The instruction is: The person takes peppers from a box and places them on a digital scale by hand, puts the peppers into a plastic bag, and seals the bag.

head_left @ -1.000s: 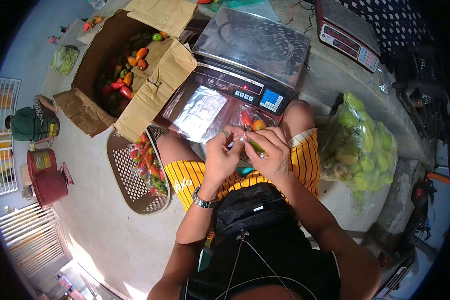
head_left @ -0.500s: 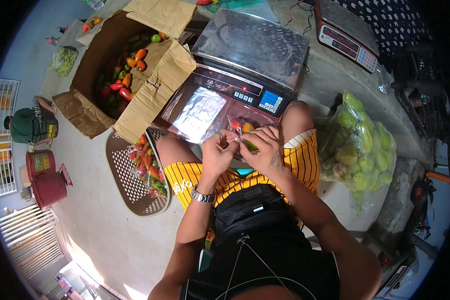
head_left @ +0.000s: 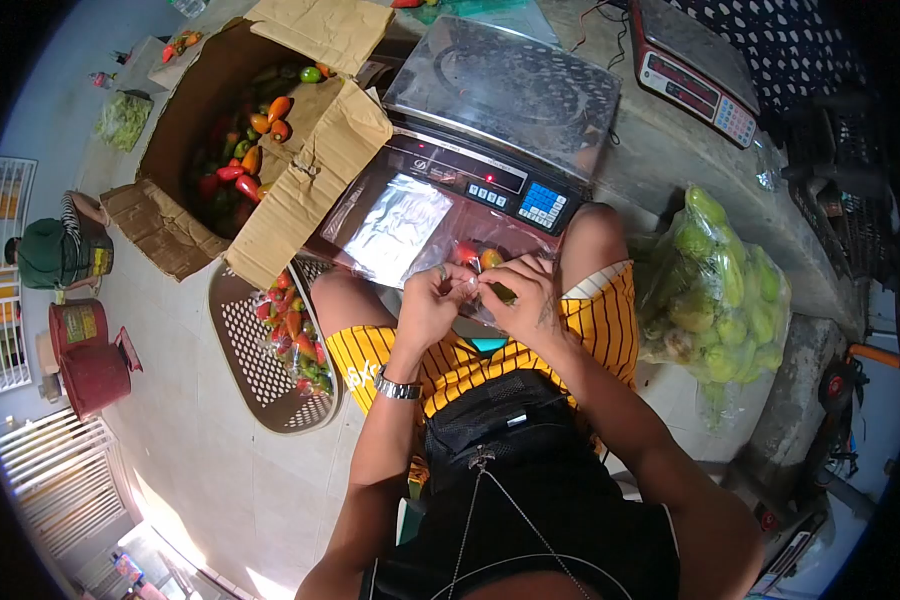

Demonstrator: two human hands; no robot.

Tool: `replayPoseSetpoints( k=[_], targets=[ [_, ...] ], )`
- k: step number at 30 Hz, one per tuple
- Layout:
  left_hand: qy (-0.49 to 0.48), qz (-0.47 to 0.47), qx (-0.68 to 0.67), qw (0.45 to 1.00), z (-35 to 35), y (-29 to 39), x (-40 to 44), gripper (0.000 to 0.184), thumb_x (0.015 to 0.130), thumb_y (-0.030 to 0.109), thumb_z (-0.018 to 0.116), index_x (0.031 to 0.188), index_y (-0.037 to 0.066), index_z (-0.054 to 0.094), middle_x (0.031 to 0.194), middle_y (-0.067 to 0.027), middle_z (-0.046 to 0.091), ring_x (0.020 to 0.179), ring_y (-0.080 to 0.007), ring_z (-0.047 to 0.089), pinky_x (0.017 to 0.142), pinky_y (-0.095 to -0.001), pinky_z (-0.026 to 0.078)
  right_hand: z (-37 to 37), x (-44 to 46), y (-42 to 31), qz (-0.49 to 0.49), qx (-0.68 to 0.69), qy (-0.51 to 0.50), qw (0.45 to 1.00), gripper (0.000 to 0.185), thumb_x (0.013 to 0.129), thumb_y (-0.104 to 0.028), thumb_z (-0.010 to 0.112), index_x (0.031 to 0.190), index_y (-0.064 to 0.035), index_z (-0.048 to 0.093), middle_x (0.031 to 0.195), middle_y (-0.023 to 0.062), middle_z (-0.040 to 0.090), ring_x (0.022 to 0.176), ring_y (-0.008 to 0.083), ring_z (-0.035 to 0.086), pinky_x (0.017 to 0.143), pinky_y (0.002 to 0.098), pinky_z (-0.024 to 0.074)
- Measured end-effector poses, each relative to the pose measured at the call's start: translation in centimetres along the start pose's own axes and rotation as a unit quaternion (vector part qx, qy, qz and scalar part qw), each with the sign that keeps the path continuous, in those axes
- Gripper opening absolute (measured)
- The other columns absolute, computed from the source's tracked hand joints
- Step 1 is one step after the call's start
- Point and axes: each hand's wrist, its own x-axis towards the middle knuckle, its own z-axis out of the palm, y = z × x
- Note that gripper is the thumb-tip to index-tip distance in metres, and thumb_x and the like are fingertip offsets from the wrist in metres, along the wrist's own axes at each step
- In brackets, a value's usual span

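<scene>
A small clear plastic bag of red, orange and green peppers [head_left: 490, 258] lies at the scale's front edge, just beyond my hands. My left hand [head_left: 432, 308], with a watch at the wrist, is closed, thumb and fingers pinching the bag's gathered plastic. Close against it, my right hand [head_left: 522, 305] pinches the same plastic, its fingertips nearly touching the left ones. Something green shows under the right fingers. A digital scale [head_left: 500, 90] stands in front of me, and a stack of flat clear plastic bags [head_left: 395, 228] lies over its front left part.
On the left, an open cardboard box [head_left: 305, 190] holds loose peppers. Below it, a brown basket [head_left: 245, 345] contains bagged peppers [head_left: 295, 335]. A large bag of green vegetables [head_left: 725, 300] stands right. A second scale [head_left: 695, 85] sits at the back right. A person [head_left: 58, 250] is at far left.
Both hands stay together at the bag, with a small shift of the fingers at its gathered plastic. The view has moved slightly; the surrounding things stay in place.
</scene>
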Motion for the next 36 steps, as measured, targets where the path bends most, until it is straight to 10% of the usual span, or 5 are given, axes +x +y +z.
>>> replayPoseSetpoints(
  k=[13,36],
  targets=[
    [-0.003,-0.004,-0.03,1.0,0.2,-0.9,0.6,0.008,0.098,-0.002,0.063,0.103,-0.005,0.068,0.091,-0.0055,0.072,0.086,-0.0098,0.066,0.079,-0.0251,0.052,0.9,-0.2,-0.6,0.131,0.086,-0.002,0.988,0.016,0.079,-0.005,0.077,0.093,-0.0044,0.07,0.086,0.0097,0.071,0.076,0.0294,0.068,0.072,0.0403,0.0538],
    [0.07,-0.088,-0.208,0.972,1.3,-1.3,1.4,0.006,0.09,-0.004,0.067,0.091,-0.008,0.071,0.086,-0.0106,0.073,0.073,-0.014,0.067,0.07,-0.0248,0.054,0.8,0.0,-0.5,0.079,0.096,0.006,0.992,0.02,0.084,0.0,0.074,0.102,-0.0044,0.07,0.088,0.0112,0.069,0.079,0.0299,0.069,0.073,0.0389,0.0558]
  ],
)
